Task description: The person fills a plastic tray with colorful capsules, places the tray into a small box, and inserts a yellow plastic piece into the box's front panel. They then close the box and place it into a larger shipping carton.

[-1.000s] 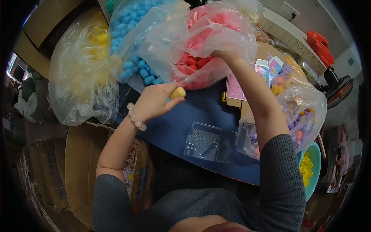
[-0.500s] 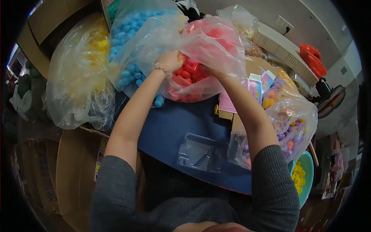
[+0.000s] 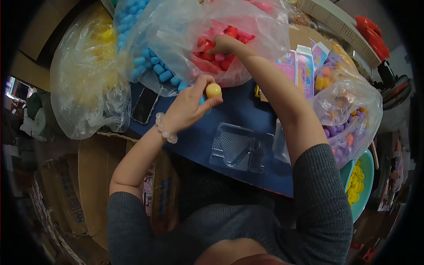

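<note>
My left hand [image 3: 191, 106], with a beaded bracelet on its wrist, is closed around a small pale-yellow rounded piece [image 3: 213, 90] above the table. My right hand [image 3: 226, 44] reaches into a clear plastic bag of red pieces [image 3: 205, 66]. Its fingers are curled down among the pieces, and what they grip, if anything, is hidden. A clear plastic blister tray [image 3: 234, 148] with moulded compartments lies on the dark blue table [image 3: 190, 141], below and between my hands.
Bags of blue pieces [image 3: 165, 75], yellow pieces [image 3: 106, 35] and purple and orange pieces [image 3: 338, 128] surround the table. A phone [image 3: 145, 106] lies at the left. Printed boxes [image 3: 304, 70] stand at the right, near a teal basin [image 3: 369, 172] of yellow discs. Cardboard boxes [image 3: 101, 176] sit lower left.
My left hand has come out of the red bag toward me, bringing the pale-yellow piece into plain sight. My right hand remains at the bag, and the view has shifted.
</note>
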The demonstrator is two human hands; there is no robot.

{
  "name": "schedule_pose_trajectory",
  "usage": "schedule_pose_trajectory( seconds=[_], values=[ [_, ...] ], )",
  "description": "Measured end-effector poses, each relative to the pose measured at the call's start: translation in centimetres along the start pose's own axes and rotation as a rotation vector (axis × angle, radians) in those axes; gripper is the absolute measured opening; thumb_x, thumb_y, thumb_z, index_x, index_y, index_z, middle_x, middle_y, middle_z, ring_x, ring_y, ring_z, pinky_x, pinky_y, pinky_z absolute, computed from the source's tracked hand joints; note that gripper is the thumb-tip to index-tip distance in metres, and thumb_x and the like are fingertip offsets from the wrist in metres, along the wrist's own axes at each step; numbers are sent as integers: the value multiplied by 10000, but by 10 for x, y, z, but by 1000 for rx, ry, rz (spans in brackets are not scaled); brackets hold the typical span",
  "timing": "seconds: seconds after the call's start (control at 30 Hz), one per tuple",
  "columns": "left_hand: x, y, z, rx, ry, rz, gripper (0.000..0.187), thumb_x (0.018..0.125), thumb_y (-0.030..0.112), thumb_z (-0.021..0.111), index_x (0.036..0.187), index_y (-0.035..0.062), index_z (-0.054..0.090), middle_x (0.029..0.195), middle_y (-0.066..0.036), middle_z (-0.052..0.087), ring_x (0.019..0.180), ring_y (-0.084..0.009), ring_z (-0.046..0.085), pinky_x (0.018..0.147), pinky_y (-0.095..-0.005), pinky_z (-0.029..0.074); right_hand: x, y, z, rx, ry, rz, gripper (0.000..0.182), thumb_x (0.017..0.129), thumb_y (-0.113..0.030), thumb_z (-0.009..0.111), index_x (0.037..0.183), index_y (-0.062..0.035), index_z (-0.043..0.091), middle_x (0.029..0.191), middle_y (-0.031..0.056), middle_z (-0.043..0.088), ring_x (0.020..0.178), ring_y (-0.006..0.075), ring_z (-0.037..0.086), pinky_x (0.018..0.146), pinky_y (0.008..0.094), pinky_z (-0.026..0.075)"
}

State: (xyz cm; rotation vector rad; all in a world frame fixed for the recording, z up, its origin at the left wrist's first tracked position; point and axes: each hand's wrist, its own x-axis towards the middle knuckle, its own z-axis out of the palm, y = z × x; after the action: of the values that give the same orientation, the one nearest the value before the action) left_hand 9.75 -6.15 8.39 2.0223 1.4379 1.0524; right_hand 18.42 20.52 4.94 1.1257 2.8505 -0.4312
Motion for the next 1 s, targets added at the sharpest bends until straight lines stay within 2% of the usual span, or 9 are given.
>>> schedule_pose_trajectory(
  seconds=[0.07, 0.17, 0.27, 0.47, 0.57, 0.63, 0.7, 0.83, 1.0],
  values=[
    [-31, 2, 13, 100, -90, 124, 445, 860, 356, 684, 1131, 63, 487, 1019, -162, 609, 828, -395, 636, 699, -417, 507, -2, -2, 14, -61, 187, -3, 490, 772, -462, 722, 928, 2, 704, 889, 201, 689, 799, 322, 674, 721, 414, 536],
    [-58, 5, 28, 31, -234, 71, 439, 835, 340, 708, 1129, 72, 521, 1026, -133, 562, 791, -359, 628, 671, -380, 511, -11, 6, 26, 66, 317, -118, 425, 769, -438, 710, 982, -71, 703, 971, 156, 695, 916, 317, 671, 781, 437, 532],
    [-67, 2, 42, 87, -276, 66, 417, 823, 321, 721, 1118, 78, 555, 1045, -126, 537, 801, -345, 627, 677, -375, 517, -16, -3, 40, -28, 356, -36, 409, 797, -432, 701, 1028, -95, 699, 959, 168, 689, 878, 333, 666, 771, 431, 525],
    [-53, -11, 59, 270, -236, 81, 373, 835, 344, 705, 1110, 119, 587, 1055, -106, 504, 693, -305, 627, 610, -355, 540, -9, -24, 34, -17, 198, -3, 502, 768, -471, 705, 1045, -54, 676, 961, 167, 685, 948, 330, 654, 760, 456, 522],
    [-50, -19, 63, 243, -190, 57, 368, 832, 317, 709, 1124, 132, 583, 1089, -109, 520, 723, -333, 637, 616, -388, 544, -54, -52, 2, 2, 282, 79, 488, 773, -433, 711, 1073, -56, 636, 962, 171, 681, 940, 340, 652, 751, 454, 522],
    [-51, -29, 66, 174, -125, 98, 380, 822, 295, 716, 1133, 134, 569, 1132, -104, 539, 770, -364, 646, 624, -418, 543, -107, -60, -12, 32, 469, -37, 447, 795, -378, 710, 1088, -64, 588, 963, 166, 677, 925, 343, 651, 749, 446, 516],
    [-50, -29, 63, 162, -139, 82, 403, 814, 288, 722, 1138, 120, 552, 1129, -104, 573, 822, -372, 652, 646, -423, 542, -188, -65, -23, 251, 551, -248, 364, 791, -301, 724, 1043, -73, 592, 891, 153, 676, 851, 362, 650, 748, 445, 513],
    [-48, -28, 63, 175, -168, 28, 450, 801, 299, 735, 1140, 81, 535, 1064, -115, 604, 829, -351, 657, 662, -398, 542, -297, -67, 19, 287, 368, -68, 390, 769, -228, 746, 1088, -119, 549, 949, 116, 605, 845, 336, 644, 710, 421, 521],
    [-47, -20, 54, 212, -47, 100, 426, 797, 319, 740, 1071, 50, 554, 1021, -111, 618, 824, -336, 656, 652, -390, 533, -305, -78, 88, 192, 342, 109, 407, 757, -220, 752, 1114, -172, 563, 1039, 97, 536, 753, 338, 649, 629, 422, 546]
  ],
)
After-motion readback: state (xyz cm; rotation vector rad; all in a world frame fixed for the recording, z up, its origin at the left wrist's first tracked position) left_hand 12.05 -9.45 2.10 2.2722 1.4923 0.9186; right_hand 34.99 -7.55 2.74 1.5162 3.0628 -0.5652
